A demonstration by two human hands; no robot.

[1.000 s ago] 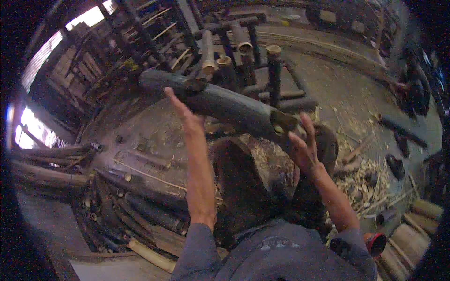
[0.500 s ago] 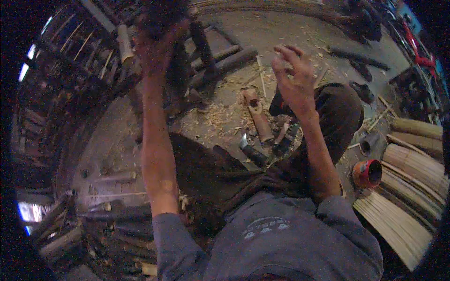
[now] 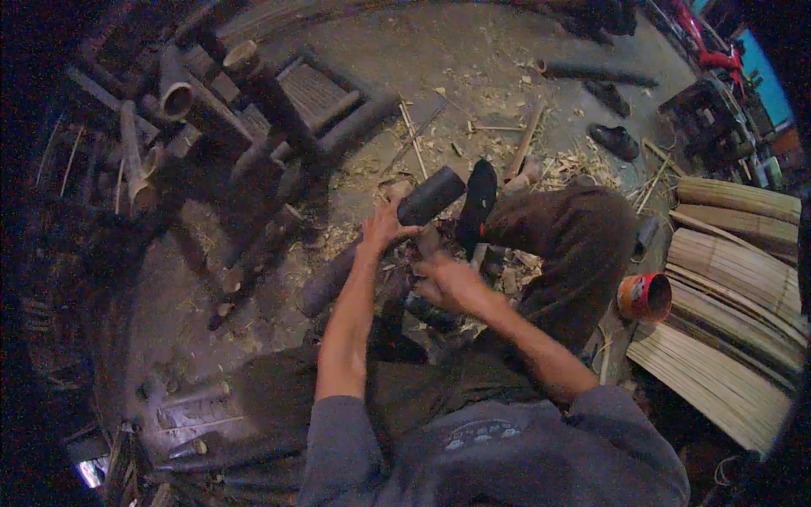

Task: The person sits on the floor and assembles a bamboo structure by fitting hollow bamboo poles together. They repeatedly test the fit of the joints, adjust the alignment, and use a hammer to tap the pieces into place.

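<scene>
A dark round pole (image 3: 432,196), perhaps bamboo, lies slantwise between my legs, its thick end pointing away to the right. My left hand (image 3: 387,226) is wrapped round it near the middle, thumb stretched along the near side. Close by, just below and right of the pole, my right hand (image 3: 446,283) is curled closed and slightly blurred. A brownish wooden piece (image 3: 428,240) shows just past its fingers; what the hand grips is too dim to make out. Dark tools or offcuts lie in shadow under the hands.
Pale shavings (image 3: 583,165) litter the floor around my shoe (image 3: 480,198). At right stand an orange-red can (image 3: 646,297) and stacked split bamboo slats (image 3: 718,279). Cut bamboo tubes (image 3: 177,100) and a dark wooden frame (image 3: 355,114) occupy the far left. A loose shoe (image 3: 614,141) lies far right.
My left hand has come from the far left to the centre, where the dark pole now lies under it. My right hand, raised with fingers apart before, has dropped between my knees and closed.
</scene>
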